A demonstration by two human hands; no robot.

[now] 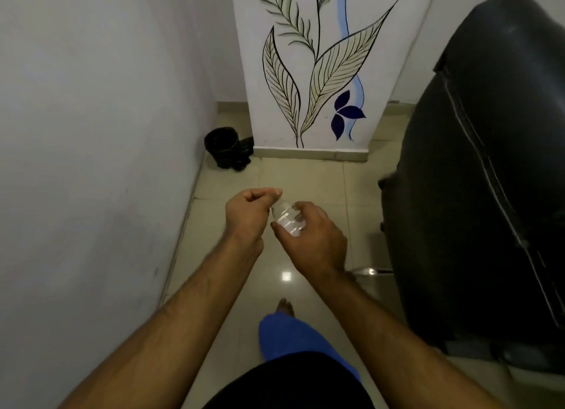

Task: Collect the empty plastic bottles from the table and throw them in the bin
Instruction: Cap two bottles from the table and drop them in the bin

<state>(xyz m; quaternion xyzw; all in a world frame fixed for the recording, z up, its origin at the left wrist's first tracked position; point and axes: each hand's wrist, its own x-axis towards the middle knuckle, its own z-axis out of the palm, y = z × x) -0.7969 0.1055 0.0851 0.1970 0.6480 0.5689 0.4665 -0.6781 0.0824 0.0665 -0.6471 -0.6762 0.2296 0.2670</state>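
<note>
A small clear plastic bottle (287, 217) is held in mid-air above the tiled floor (308, 176), gripped around its lower body by the right hand (312, 237), whose fingers (298, 210) curl over the far side while the thumb presses the near side. The bottle tilts, neck pointing up and to the left, toward the left hand (247, 213). That hand is closed in a loose fist, thumb and forefinger pinched together right at the bottle's top; whether they hold a cap is too small to tell. The bottle is transparent and ribbed, looks empty, and catches pale glare. Ahead and left, a black bin (224, 147) lined with a dark bag stands on the floor in the corner where the plain left wall (91, 133) meets a white pillar (321, 72) painted with leaves. A black chair (483, 194) fills the right side, leaving a narrow strip of open floor between it and the left wall running straight to the bin. A bare foot (284, 306) and blue trouser leg (290, 338) show below the hands.
</note>
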